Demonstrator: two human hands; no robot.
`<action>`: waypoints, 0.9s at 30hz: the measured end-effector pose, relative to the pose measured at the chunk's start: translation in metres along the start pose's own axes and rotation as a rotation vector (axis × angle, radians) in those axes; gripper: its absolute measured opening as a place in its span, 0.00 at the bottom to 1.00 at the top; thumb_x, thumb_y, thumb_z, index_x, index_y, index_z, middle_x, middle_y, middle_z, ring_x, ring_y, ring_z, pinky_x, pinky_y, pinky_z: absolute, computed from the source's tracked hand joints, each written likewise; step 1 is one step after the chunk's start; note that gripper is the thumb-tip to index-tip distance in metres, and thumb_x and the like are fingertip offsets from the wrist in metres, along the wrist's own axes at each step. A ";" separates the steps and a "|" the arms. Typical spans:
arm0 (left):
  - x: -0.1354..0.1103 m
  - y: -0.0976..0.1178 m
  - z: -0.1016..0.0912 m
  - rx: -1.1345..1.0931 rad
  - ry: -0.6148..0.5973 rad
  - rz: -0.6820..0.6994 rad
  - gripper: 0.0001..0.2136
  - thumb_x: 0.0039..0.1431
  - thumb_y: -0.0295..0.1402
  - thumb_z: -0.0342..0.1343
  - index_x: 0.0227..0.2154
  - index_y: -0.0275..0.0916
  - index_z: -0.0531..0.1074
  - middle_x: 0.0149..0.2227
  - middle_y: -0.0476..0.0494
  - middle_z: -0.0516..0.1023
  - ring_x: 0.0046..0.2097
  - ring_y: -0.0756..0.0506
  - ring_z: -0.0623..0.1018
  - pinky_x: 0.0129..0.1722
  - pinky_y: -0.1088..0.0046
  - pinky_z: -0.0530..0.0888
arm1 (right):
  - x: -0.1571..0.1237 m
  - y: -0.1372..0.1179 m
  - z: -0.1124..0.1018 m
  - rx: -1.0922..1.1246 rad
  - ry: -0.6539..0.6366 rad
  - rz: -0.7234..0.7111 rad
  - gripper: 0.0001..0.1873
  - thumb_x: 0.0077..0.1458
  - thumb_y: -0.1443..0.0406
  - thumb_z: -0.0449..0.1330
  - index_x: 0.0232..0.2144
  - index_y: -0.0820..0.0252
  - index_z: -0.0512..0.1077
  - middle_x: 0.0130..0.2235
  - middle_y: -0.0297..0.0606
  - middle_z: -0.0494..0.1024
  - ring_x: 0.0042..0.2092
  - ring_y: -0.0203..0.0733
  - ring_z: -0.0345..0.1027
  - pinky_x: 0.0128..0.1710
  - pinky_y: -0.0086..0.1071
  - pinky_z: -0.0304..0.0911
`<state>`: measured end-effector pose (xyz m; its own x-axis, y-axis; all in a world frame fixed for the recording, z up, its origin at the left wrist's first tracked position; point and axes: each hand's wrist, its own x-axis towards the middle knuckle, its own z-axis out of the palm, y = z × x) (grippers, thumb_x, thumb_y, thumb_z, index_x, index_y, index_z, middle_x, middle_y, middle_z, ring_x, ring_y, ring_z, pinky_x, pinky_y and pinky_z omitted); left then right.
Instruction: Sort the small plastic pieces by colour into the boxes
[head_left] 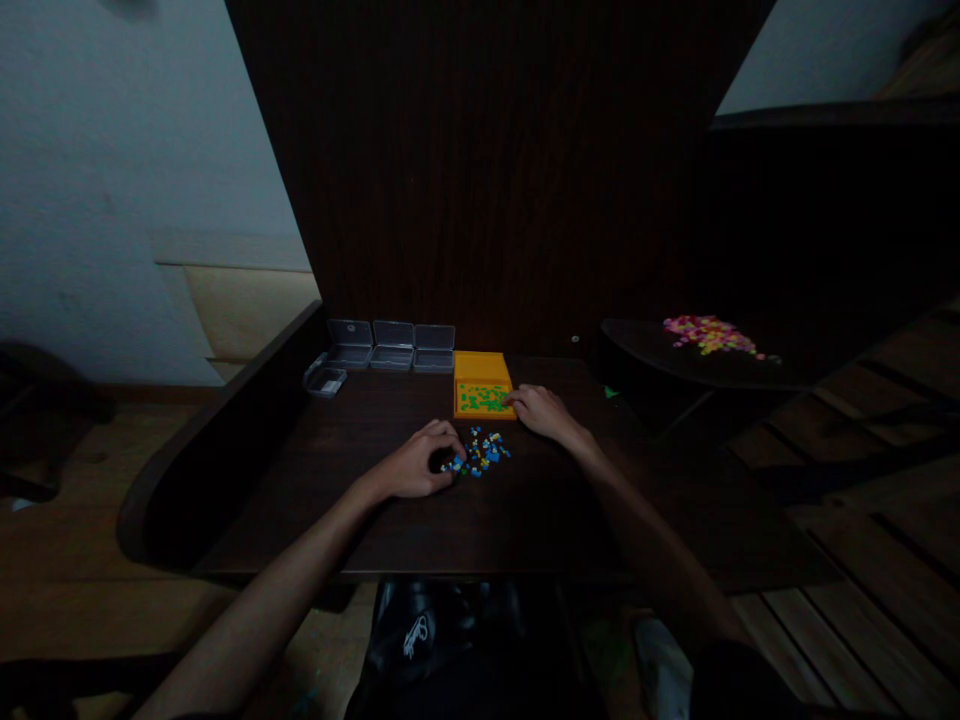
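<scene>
An orange tray (481, 366) lies on the dark wooden table (375, 520), its lower half covered with small green pieces (484, 399). In front of it is a loose heap of tiny blue, yellow and red pieces (484, 452). My left hand (418, 463) rests on the table with curled fingers pinching at the left edge of that heap. My right hand (541, 411) lies with fingertips pressed together at the tray's right edge by the green pieces; whatever it holds is too small to make out.
Three clear plastic lidded boxes (392, 345) stand in a row at the table's back, with one more small box (325, 380) to their left. A pile of pink and yellow pieces (709, 334) lies on a dark surface at right. A dark wooden panel rises behind.
</scene>
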<state>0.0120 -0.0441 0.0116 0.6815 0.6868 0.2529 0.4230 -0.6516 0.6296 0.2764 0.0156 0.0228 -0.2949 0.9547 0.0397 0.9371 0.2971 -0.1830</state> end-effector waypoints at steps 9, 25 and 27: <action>0.000 0.000 0.000 -0.008 0.003 -0.006 0.11 0.46 0.25 0.58 0.35 0.39 0.73 0.40 0.44 0.70 0.46 0.43 0.71 0.51 0.65 0.67 | 0.003 0.002 0.005 0.019 0.021 -0.011 0.19 0.60 0.69 0.50 0.46 0.55 0.77 0.50 0.40 0.77 0.49 0.44 0.71 0.47 0.31 0.62; -0.002 -0.004 -0.001 0.100 -0.081 0.038 0.11 0.44 0.25 0.58 0.33 0.39 0.72 0.41 0.45 0.70 0.45 0.43 0.70 0.55 0.63 0.64 | -0.018 -0.043 0.004 0.461 -0.193 -0.537 0.09 0.49 0.69 0.61 0.35 0.62 0.79 0.22 0.28 0.67 0.25 0.30 0.58 0.27 0.23 0.53; -0.003 -0.004 -0.001 0.096 -0.079 0.041 0.10 0.44 0.26 0.58 0.33 0.39 0.72 0.40 0.45 0.70 0.45 0.43 0.70 0.57 0.63 0.62 | -0.021 -0.053 0.009 0.434 -0.231 -0.558 0.09 0.48 0.69 0.62 0.35 0.61 0.79 0.21 0.26 0.64 0.23 0.29 0.57 0.27 0.23 0.53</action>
<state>0.0081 -0.0431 0.0092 0.7430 0.6335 0.2158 0.4464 -0.7094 0.5454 0.2318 -0.0206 0.0227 -0.7820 0.6218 0.0414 0.4927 0.6576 -0.5699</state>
